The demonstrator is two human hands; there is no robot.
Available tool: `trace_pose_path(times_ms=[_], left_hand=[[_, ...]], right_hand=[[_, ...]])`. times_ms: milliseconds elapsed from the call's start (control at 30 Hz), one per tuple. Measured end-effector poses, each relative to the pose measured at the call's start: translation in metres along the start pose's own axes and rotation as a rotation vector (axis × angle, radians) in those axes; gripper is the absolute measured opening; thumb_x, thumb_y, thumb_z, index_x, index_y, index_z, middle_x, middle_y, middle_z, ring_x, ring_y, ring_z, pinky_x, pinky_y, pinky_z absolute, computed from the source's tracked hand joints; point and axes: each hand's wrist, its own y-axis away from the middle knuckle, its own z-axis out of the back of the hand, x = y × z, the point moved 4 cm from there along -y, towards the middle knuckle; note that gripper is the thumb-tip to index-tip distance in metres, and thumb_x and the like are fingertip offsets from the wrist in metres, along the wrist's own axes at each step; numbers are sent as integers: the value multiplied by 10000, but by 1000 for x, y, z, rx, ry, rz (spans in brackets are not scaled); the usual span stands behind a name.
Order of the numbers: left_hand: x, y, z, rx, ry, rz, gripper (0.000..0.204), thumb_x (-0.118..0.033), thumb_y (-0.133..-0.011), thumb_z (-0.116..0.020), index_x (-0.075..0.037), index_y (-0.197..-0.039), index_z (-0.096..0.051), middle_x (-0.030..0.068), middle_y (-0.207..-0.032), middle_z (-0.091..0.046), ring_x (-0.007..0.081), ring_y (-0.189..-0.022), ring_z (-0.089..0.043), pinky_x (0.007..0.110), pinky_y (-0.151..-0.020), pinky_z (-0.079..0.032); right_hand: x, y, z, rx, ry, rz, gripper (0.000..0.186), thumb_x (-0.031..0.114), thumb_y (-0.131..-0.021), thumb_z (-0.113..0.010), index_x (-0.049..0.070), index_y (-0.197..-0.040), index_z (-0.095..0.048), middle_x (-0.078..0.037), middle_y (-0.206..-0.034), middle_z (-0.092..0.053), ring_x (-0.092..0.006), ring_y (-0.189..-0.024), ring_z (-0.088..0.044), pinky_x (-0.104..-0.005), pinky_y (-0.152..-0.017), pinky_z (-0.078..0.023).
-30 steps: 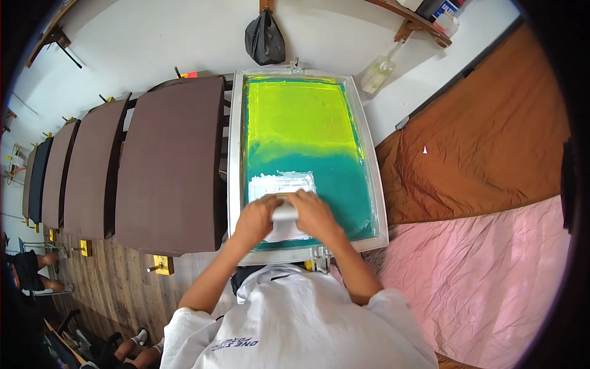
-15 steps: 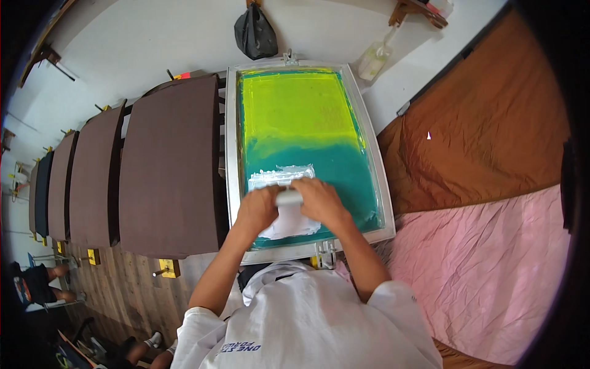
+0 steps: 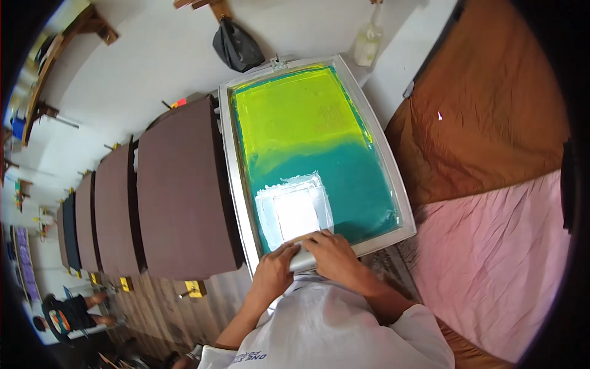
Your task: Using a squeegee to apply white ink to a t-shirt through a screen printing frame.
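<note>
A large screen-printing frame (image 3: 405, 232) lies in front of me. Its mesh is yellow-green (image 3: 289, 117) at the far part and teal (image 3: 362, 197) nearer me. A roughly rectangular patch of white ink (image 3: 296, 209) covers the near left of the teal mesh. At the near edge my left hand (image 3: 276, 267) and my right hand (image 3: 332, 251) sit side by side, fingers curled over the squeegee (image 3: 303, 261). Only a short grey piece of its handle shows between them. The squeegee's blade is hidden.
Several brown padded boards (image 3: 184, 190) stand in a row to the left, with yellow blocks (image 3: 195, 288) along their near side. Brown cloth (image 3: 479, 104) and pink cloth (image 3: 479, 264) spread at right. A black bag (image 3: 238, 48) hangs beyond the frame. Another person (image 3: 70, 317) is at far left.
Both hands have drawn the squeegee toward me to the frame's near edge. The white ink patch now lies uncovered beyond my fingers. The whole view has turned slightly.
</note>
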Motion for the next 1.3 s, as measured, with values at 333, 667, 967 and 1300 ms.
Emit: trace_pose_path(times_ms=[333, 667, 967, 1300], left_hand=[[41, -94, 32, -68, -39, 19, 434, 46, -724, -625, -47, -1146, -653, 244, -976, -670, 417, -907, -647, 453, -802, -533], [23, 10, 2, -27, -56, -134, 585, 115, -622, -603, 4, -1196, -604, 207, -1226, -617, 385, -1060, -630, 437, -916, -519], [30, -98, 28, -51, -49, -35, 419, 19, -743, -608, -87, -1145, -667, 230, -921, -680, 411, -868, -658, 477, -771, -536], [19, -3, -10, -76, -66, -109, 563, 108, -612, -590, -33, -1156, -622, 191, -1179, -641, 358, -1092, -619, 433, -895, -532]], right_hand=[[-36, -98, 16, -50, 94, -97, 231, 30, -756, -619, 91, -976, -653, -135, -966, -652, -339, -943, -637, -480, -757, -512], [17, 4, -21, -117, 91, -64, 341, -15, -719, -607, 78, -1046, -626, -105, -1089, -607, -301, -1054, -589, -428, -842, -488], [-34, -81, 28, -60, 161, -96, 286, 9, -722, -626, 99, -992, -657, -122, -947, -661, -334, -941, -640, -466, -763, -525], [4, 4, -7, -114, 74, -73, 404, -58, -652, -598, 56, -1039, -585, -127, -1072, -584, -357, -1011, -579, -453, -853, -496]])
